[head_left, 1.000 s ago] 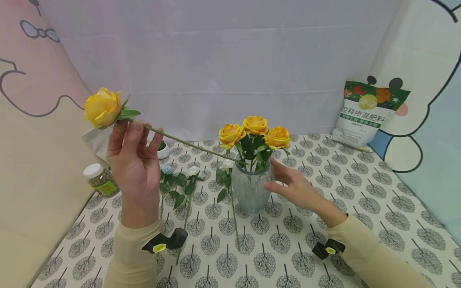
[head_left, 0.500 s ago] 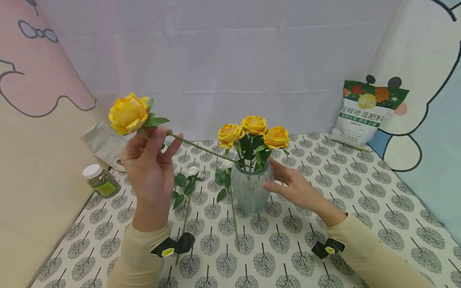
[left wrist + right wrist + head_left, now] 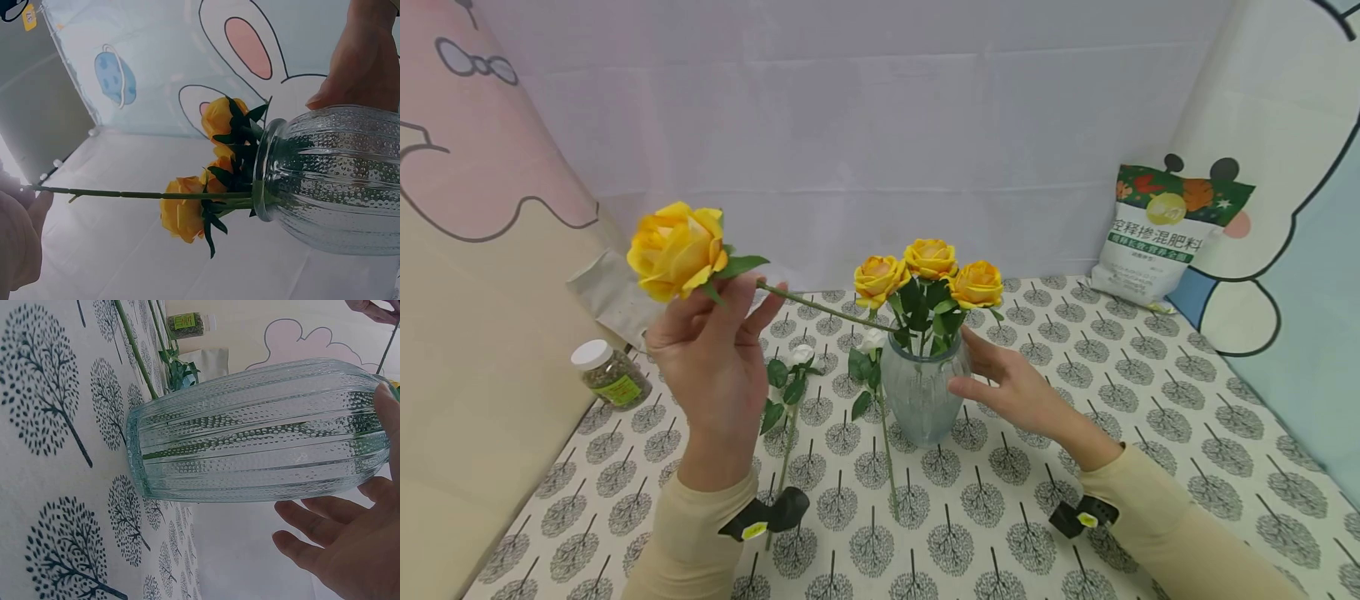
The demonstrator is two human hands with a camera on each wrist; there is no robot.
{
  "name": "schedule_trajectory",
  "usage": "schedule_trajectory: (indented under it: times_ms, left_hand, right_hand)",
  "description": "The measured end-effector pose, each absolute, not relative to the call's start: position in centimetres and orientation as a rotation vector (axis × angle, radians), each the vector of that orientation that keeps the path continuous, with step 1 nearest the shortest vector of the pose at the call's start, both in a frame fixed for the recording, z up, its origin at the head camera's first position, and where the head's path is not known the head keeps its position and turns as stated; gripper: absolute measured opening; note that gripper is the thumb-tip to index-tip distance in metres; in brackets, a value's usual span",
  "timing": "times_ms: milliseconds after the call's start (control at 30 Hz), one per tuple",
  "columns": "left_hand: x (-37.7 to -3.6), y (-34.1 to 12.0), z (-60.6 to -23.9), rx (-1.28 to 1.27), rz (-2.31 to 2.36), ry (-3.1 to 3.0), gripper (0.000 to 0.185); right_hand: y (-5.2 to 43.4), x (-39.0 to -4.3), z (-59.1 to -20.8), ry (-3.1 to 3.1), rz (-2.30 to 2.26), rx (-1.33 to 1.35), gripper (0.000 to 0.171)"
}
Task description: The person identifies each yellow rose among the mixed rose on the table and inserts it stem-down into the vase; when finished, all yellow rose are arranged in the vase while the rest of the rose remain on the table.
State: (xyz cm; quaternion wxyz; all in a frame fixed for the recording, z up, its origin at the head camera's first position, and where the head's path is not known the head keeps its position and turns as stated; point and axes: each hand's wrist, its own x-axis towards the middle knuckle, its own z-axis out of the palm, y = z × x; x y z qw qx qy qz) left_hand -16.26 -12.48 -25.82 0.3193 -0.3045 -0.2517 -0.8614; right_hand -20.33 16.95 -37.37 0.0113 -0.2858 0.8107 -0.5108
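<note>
Left hand (image 3: pixel 711 358) pinches yellow rose (image 3: pixel 676 250) by its stem, tip hidden inside glass vase (image 3: pixel 921 392); right hand (image 3: pixel 1011 387), grip spread, steadies vase.

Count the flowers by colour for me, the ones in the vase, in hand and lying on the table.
Yellow roses: 4, three in the vase at, one in the left hand at
White roses on the table: 2
Total: 6

Ribbed clear glass vase (image 3: pixel 337 181) fills the right side, yellow roses (image 3: pixel 206 181) poking from its mouth, one long green stem (image 3: pixel 125 194) running left to the left hand (image 3: pixel 19 237).
</note>
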Motion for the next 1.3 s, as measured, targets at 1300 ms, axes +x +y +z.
schedule_trajectory:
  times_ms: [1300]
  left_hand:
    - [-18.9, -11.3, -27.9, -0.799, -2.307, -0.869, 0.02]
  right_hand:
    - [16.9, -20.3, -37.3, 2.508, -1.608, -0.889, 0.081]
